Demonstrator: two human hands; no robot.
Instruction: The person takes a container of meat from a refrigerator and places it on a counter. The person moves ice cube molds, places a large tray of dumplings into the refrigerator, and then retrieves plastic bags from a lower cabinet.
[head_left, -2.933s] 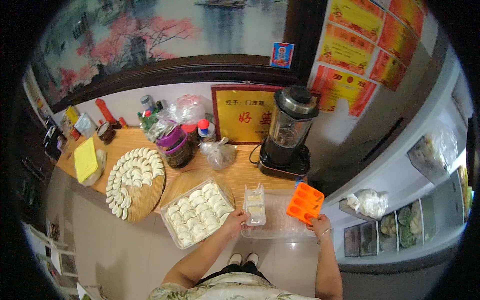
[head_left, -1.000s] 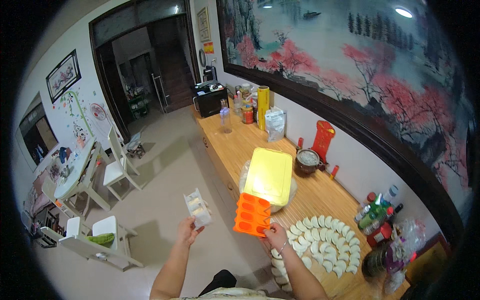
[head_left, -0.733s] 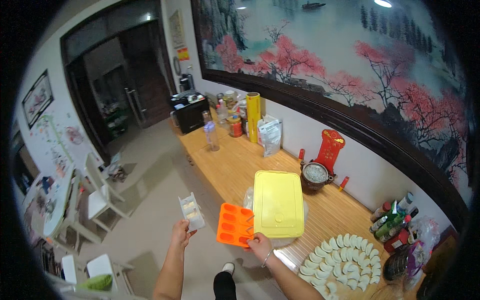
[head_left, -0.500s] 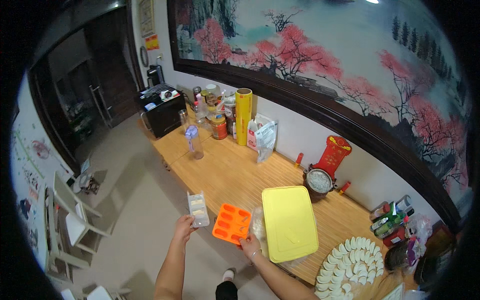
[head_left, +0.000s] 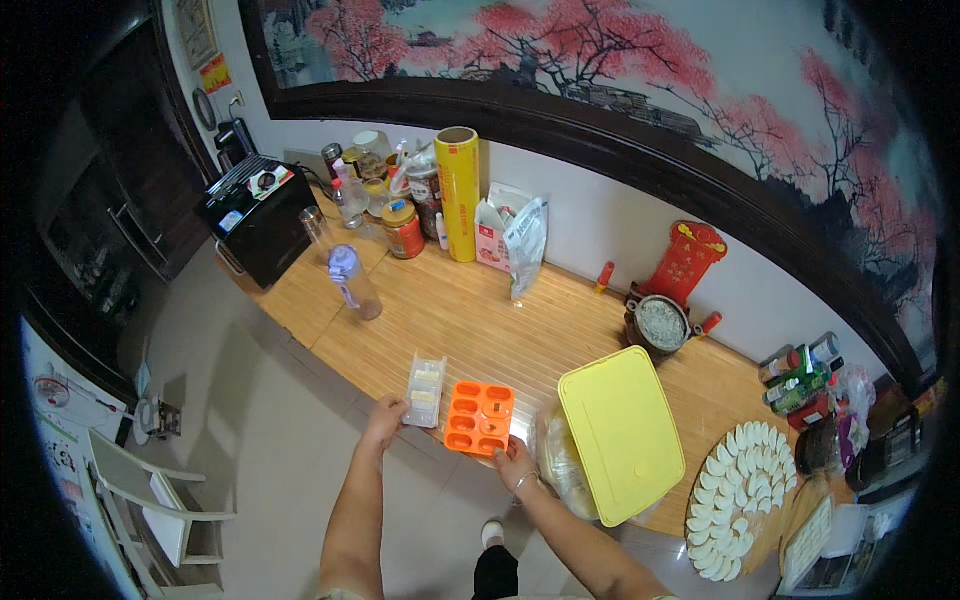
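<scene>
My left hand (head_left: 386,418) pinches the near edge of a small clear plastic tray (head_left: 426,392) with pale pieces in its compartments. The tray is at the table's front edge. Just to its right, my right hand (head_left: 513,465) grips the lower right corner of an orange mold (head_left: 480,418) with rows of rounded cavities. Small dark marks or bits show in its right part; I cannot make out what they are. Right of the mold, a yellow lid (head_left: 622,435) sits askew over a clear container (head_left: 562,462) with pale contents.
White dumplings (head_left: 740,500) cover a round board at the right. A lilac-capped bottle (head_left: 352,285), a tall yellow roll (head_left: 457,195), jars and a black oven (head_left: 260,222) stand toward the back left. By the wall is an incense pot (head_left: 660,325). A white chair (head_left: 165,510) stands at left.
Both hands have brought the tray and mold over the table's front edge. The mold looks straighter now. My view has shifted left-to-right, so the table's things appear elsewhere.
</scene>
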